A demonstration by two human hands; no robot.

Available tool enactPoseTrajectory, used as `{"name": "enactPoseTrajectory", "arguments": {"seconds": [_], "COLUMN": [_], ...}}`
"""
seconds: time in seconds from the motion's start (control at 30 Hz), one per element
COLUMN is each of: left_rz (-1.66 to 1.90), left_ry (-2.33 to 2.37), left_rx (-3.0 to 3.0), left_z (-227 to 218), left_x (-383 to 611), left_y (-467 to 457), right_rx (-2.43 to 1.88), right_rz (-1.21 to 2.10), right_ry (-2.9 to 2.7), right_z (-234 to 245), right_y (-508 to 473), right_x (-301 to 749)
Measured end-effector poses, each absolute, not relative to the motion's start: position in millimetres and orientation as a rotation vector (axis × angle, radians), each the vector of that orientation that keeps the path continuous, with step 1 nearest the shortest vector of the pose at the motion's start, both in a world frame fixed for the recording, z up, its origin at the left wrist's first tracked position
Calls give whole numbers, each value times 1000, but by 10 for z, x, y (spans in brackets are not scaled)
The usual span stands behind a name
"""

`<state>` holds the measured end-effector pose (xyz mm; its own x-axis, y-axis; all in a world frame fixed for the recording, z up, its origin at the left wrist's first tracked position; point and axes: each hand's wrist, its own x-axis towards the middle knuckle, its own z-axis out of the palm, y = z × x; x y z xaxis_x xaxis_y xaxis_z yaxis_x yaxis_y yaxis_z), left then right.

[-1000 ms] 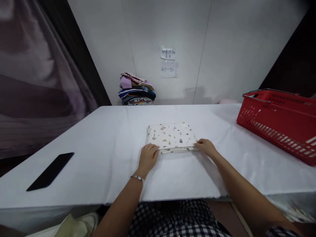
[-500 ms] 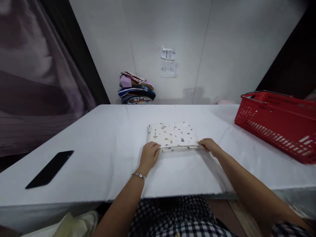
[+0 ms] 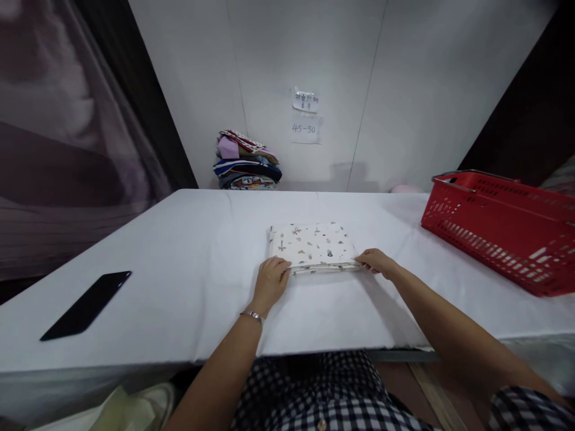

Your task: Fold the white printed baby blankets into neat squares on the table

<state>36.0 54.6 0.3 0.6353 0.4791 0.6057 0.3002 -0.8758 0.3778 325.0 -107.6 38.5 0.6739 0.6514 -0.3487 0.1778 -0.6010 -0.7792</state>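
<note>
A white cloth (image 3: 312, 244) with small printed motifs lies folded into a flat rectangle, its layered edge facing me. My left hand (image 3: 271, 279) closes on its near left corner, thumb along the front edge. At the near right corner, my right hand (image 3: 375, 262) pinches the cloth between thumb and fingers. Both hands rest low by the white-covered table (image 3: 215, 281). The undersides of the fingers are hidden by the cloth and the hands themselves.
A red plastic basket (image 3: 498, 221) with a metal handle stands on the right of the table. To the left lies a flat black rectangular object (image 3: 85, 306). Folded fabrics (image 3: 247, 164) are stacked beyond the far edge, beside paper signs (image 3: 306, 129) on the wall.
My right hand has shifted very slightly left at the cloth's corner. The view has turned a little; the folded cloth and my left hand stay nearly as they were.
</note>
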Motion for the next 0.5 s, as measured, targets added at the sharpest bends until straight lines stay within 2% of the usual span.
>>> {"name": "enactPoseTrajectory", "arguments": {"seconds": [0.3, 0.5], "left_rz": [1072, 1069], "left_ry": [633, 628], "left_rx": [2597, 2601], "left_z": [-4, -17], "left_x": [358, 358], "left_y": [550, 559], "right_rx": [-2142, -1944], "right_rz": [789, 791], "right_ry": [-637, -637], "right_z": [441, 605], "right_y": [-1034, -962], "right_x": [3276, 3274]}}
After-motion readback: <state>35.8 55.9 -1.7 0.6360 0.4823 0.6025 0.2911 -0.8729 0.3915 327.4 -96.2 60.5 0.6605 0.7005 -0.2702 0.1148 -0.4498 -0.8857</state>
